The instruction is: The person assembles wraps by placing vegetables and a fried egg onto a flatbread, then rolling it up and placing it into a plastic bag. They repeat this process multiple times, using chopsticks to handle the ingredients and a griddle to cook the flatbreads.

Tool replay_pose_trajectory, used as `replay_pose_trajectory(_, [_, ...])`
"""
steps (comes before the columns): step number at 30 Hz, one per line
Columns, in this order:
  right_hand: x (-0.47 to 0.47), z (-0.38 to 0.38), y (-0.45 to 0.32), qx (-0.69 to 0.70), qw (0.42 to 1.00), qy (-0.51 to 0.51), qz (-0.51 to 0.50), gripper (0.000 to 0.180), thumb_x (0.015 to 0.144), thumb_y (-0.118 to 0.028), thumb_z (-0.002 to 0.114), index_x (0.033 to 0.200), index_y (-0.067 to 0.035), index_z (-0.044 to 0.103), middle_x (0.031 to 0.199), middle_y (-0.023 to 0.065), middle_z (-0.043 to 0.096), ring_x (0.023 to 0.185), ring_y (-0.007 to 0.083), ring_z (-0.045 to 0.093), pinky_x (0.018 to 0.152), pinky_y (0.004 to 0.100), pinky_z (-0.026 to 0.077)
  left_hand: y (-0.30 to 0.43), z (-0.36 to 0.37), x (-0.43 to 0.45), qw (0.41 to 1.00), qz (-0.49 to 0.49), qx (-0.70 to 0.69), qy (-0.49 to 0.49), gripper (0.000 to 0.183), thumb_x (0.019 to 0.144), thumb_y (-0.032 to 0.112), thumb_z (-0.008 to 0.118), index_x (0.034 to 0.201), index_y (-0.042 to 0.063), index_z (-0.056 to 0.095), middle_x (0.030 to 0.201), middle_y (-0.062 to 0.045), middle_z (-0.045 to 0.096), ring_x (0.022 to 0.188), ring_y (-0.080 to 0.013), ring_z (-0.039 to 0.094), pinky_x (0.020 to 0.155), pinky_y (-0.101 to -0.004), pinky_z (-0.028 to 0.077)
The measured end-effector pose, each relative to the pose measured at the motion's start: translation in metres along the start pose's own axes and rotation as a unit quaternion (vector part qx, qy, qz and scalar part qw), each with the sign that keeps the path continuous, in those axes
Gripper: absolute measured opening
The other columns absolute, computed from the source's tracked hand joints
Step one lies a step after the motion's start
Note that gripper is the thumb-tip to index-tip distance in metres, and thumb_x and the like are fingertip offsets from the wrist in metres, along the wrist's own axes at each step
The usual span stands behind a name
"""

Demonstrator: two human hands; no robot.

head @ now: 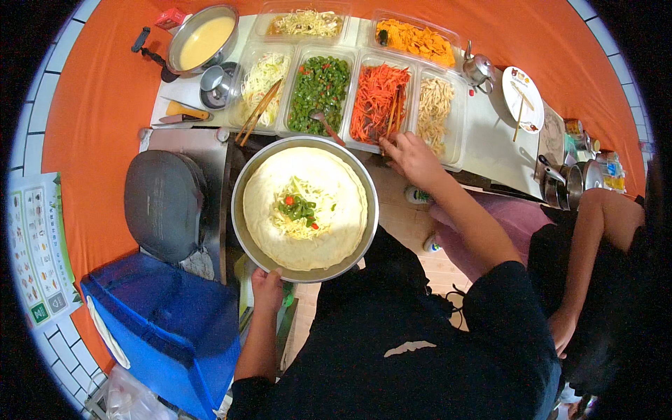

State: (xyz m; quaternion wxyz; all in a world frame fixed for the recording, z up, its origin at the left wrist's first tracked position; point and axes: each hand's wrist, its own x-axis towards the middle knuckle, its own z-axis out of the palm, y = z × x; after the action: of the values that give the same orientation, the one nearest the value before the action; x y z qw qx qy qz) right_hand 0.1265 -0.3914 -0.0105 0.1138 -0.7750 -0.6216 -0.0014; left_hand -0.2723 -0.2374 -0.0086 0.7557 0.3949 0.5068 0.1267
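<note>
My left hand grips the near rim of a round metal pan, held in front of my chest. Pale dough lines the pan. Shredded vegetable and chopped green pepper with red bits are heaped at the dough's middle. My right hand is at the near edge of a clear plastic tub of shredded carrot. It holds wooden chopsticks, whose tips reach into the carrot. Right beside that hand is a tub of pale shredded food.
A tub of chopped peppers holds a spoon; chopsticks rest across a shredded-vegetable tub. A steel bowl of yellow liquid stands at back left. A black round griddle and blue box lie left. Another person stands close right.
</note>
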Motion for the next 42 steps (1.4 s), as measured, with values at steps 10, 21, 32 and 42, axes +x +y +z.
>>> replay_pose_trajectory(10, [0.063, -0.042, 0.072, 0.126, 0.947, 0.178, 0.235, 0.022, 0.083, -0.019, 0.060, 0.094, 0.000, 0.061, 0.082, 0.0176, 0.059, 0.077, 0.0306, 0.059, 0.070, 0.0365, 0.049, 0.012, 0.018, 0.006, 1.000, 0.011, 0.008, -0.004, 0.022, 0.075, 0.001, 0.052, 0.096, -0.004, 0.056, 0.093, -0.010, 0.063, 0.077, -0.0151, 0.059, 0.068, -0.0251, 0.045])
replay_pose_trajectory(21, [0.024, -0.041, 0.048, 0.320, 0.887, 0.218, 0.251, 0.019, 0.086, -0.013, 0.057, 0.093, 0.003, 0.062, 0.082, 0.0138, 0.064, 0.068, 0.0205, 0.064, 0.059, 0.0290, 0.052, 0.019, 0.032, 0.004, 0.998, 0.027, -0.045, -0.028, 0.026, 0.076, 0.001, 0.051, 0.101, -0.005, 0.054, 0.096, -0.010, 0.062, 0.082, -0.0160, 0.059, 0.072, -0.0260, 0.046])
replay_pose_trajectory(32, [0.019, -0.026, 0.038, 0.525, 0.646, 0.376, 0.407, 0.022, 0.089, -0.014, 0.052, 0.096, 0.007, 0.056, 0.081, 0.0133, 0.061, 0.064, 0.0206, 0.063, 0.057, 0.0299, 0.054, 0.018, 0.030, 0.013, 0.998, 0.039, -0.038, -0.038, 0.026, 0.076, -0.002, 0.051, 0.101, -0.004, 0.055, 0.101, -0.011, 0.062, 0.088, -0.0188, 0.060, 0.079, -0.0286, 0.046])
replay_pose_trajectory(42, [0.036, 0.001, 0.040, 0.555, 0.602, 0.391, 0.420, 0.021, 0.090, -0.014, 0.051, 0.095, 0.006, 0.055, 0.081, 0.0154, 0.062, 0.065, 0.0218, 0.064, 0.059, 0.0304, 0.055, 0.028, 0.039, 0.022, 0.999, 0.025, 0.009, -0.030, 0.031, 0.076, 0.003, 0.052, 0.105, -0.006, 0.053, 0.103, -0.014, 0.060, 0.090, -0.0229, 0.060, 0.082, -0.0326, 0.047])
